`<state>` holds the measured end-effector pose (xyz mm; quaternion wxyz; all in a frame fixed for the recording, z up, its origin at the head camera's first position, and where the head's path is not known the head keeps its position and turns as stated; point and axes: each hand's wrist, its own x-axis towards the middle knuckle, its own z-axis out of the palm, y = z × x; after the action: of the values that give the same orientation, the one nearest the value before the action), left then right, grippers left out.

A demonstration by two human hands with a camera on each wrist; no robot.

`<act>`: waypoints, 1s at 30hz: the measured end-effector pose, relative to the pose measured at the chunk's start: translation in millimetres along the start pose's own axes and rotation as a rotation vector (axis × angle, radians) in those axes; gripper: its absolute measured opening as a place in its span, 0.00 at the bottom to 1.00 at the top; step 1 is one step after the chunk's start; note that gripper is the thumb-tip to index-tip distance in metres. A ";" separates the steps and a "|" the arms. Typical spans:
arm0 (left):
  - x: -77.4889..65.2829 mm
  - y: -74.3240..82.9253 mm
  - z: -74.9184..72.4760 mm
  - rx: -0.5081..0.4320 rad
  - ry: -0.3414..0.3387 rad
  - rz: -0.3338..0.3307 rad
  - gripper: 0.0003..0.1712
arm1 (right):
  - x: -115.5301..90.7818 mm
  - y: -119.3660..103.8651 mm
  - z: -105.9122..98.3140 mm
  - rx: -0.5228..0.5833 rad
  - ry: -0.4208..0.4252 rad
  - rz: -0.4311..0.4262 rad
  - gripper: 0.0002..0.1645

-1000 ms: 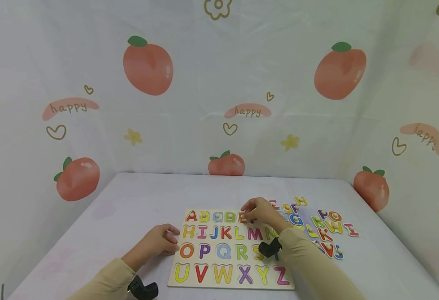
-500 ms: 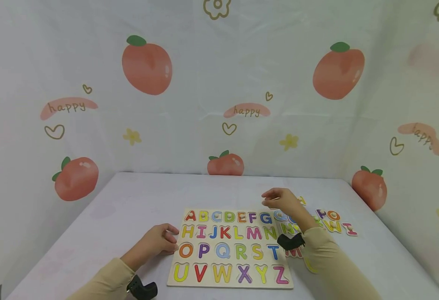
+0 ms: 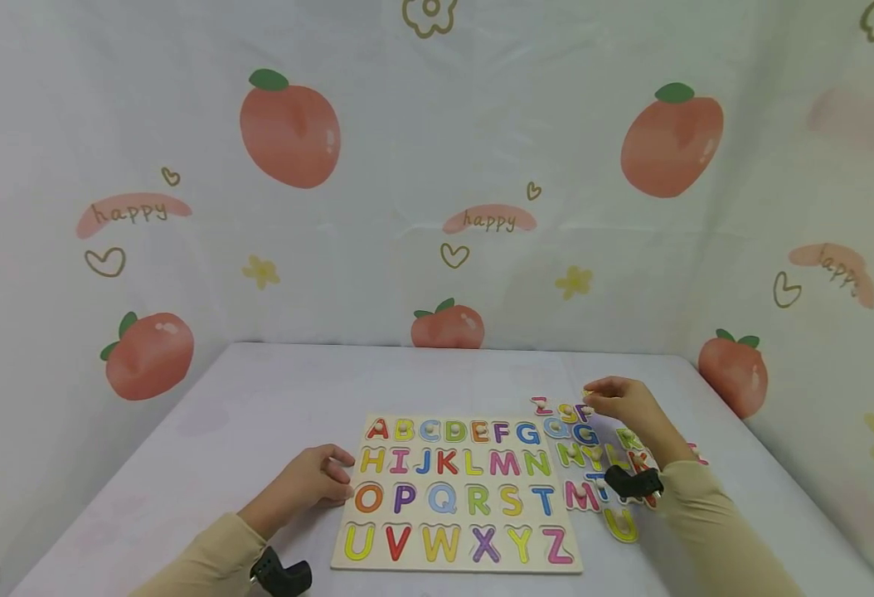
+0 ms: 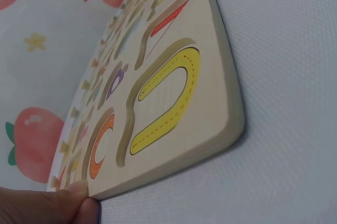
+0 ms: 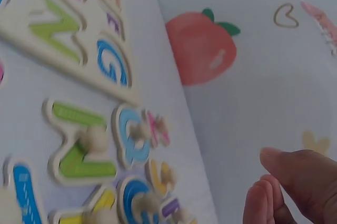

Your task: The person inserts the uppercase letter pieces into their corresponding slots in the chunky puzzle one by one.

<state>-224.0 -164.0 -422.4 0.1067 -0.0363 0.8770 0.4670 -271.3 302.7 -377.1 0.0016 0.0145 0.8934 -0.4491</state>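
Note:
A wooden alphabet puzzle board (image 3: pixel 500 518) lies on the white table. Knobbed letters A to E sit in its top row, including the E (image 3: pixel 481 430); the other slots show printed letters. My left hand (image 3: pixel 318 474) holds the board's left edge, with the thumb (image 4: pixel 50 205) at the rim in the left wrist view. Over the loose letters, my right hand (image 3: pixel 627 406) has its fingertips beside the purple F (image 3: pixel 583 412) and partly over a yellow piece. In the right wrist view, nothing shows between the thumb and fingers of that hand (image 5: pixel 295 182).
Several loose knobbed letters lie right of the board, among them a blue G (image 3: pixel 585 434), a light-blue Q (image 3: pixel 555 428), a pink M (image 3: pixel 580 496) and a yellow U (image 3: pixel 621 526). My right forearm covers others. A printed cloth wall stands behind the table.
My right hand has left the E on the board and moved right, over the loose letters. F and G slots now show uncovered. My left hand has stayed at the board's edge.

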 end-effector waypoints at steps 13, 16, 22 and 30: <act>-2.5 2.3 -1.7 -0.002 0.001 -0.003 0.24 | 16.5 30.4 4.5 -0.029 0.041 0.079 0.24; -2.6 2.5 -0.9 0.010 0.007 0.007 0.24 | 19.9 32.8 6.0 -0.050 0.034 0.090 0.22; -3.0 1.7 0.4 0.019 0.022 0.023 0.25 | 26.8 35.9 8.9 -0.070 0.017 0.125 0.21; -3.5 1.8 0.6 0.007 0.021 0.019 0.24 | 37.8 39.0 14.0 -0.077 -0.007 0.173 0.18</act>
<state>-220.8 -162.7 -420.5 0.0934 -0.0326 0.8801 0.4644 -308.2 315.6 -417.3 0.0443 0.0900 0.9054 -0.4125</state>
